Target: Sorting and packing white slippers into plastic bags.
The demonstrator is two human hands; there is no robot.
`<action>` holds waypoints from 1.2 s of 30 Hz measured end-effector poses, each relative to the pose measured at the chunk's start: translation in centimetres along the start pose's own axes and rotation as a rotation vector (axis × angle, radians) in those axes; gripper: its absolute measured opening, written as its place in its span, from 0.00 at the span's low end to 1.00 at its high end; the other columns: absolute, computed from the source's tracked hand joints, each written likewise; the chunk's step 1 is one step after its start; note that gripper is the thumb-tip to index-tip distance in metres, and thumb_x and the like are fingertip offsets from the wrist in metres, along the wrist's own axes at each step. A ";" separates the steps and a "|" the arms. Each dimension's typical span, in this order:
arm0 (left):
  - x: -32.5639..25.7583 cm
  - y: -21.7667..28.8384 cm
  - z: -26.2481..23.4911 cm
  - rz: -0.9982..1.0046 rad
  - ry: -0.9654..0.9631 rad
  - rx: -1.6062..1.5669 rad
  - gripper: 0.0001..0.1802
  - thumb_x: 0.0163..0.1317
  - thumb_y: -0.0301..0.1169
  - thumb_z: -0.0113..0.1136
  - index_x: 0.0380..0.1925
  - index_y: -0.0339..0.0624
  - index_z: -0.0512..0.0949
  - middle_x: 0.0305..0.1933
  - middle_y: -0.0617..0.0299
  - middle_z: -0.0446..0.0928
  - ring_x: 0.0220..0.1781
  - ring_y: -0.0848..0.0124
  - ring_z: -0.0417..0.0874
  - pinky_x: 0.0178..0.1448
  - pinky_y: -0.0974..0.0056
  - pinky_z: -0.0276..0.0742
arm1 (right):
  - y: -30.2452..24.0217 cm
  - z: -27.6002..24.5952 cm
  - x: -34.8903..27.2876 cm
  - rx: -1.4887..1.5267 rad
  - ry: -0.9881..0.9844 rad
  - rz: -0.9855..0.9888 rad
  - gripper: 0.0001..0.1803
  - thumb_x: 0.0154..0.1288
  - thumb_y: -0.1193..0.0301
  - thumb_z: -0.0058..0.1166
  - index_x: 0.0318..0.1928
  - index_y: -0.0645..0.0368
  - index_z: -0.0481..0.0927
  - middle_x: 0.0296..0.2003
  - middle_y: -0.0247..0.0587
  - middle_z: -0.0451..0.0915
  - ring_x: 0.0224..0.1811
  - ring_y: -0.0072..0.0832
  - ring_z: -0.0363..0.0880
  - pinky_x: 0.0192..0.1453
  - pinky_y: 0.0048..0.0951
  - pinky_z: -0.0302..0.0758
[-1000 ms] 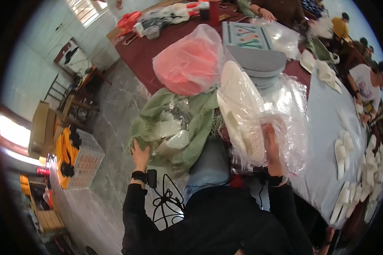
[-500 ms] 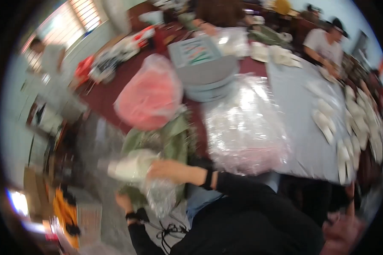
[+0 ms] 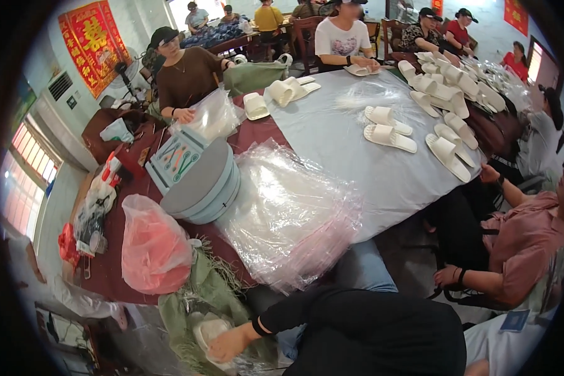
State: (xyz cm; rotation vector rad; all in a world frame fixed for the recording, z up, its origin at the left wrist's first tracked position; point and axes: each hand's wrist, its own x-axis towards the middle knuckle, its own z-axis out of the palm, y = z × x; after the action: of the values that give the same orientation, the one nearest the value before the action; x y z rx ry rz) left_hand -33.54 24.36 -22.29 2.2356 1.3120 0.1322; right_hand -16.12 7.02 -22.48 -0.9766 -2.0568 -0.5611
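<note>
Low in the picture, my right hand [image 3: 229,344] is closed on white slippers [image 3: 210,332], its fingers curled over their edge. The slippers are at the mouth of an open green woven sack [image 3: 177,313] beside the table, with clear plastic showing inside it. My left hand is out of the picture. A stack of clear plastic bags [image 3: 288,210] lies on the table just beyond my right arm.
A pink-filled plastic bag [image 3: 153,250] and a grey-blue round box [image 3: 200,182] stand on the table's left part. Pairs of white slippers [image 3: 388,135] lie on the grey cover. Several people sit around the table; a person in pink [image 3: 523,238] is close at right.
The view has swung up and to the right. My right hand has lowered the slippers from above the sack to its mouth. My left hand has left the picture.
</note>
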 end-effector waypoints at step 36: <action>-4.4 6.9 2.3 0.105 -0.040 0.507 0.23 0.61 0.42 0.54 0.40 0.28 0.77 0.46 0.42 0.77 0.46 0.54 0.79 0.48 0.55 0.73 | -3.4 -3.9 -7.8 -0.001 -0.787 0.502 0.19 0.50 0.52 0.55 0.29 0.55 0.83 0.33 0.40 0.79 0.40 0.36 0.76 0.48 0.39 0.65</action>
State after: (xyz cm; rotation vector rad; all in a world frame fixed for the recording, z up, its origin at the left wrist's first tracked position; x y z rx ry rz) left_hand -29.62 17.13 -20.00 2.7116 1.3147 -0.2327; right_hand -13.82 -1.10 -26.53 -1.8470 -2.3035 0.1253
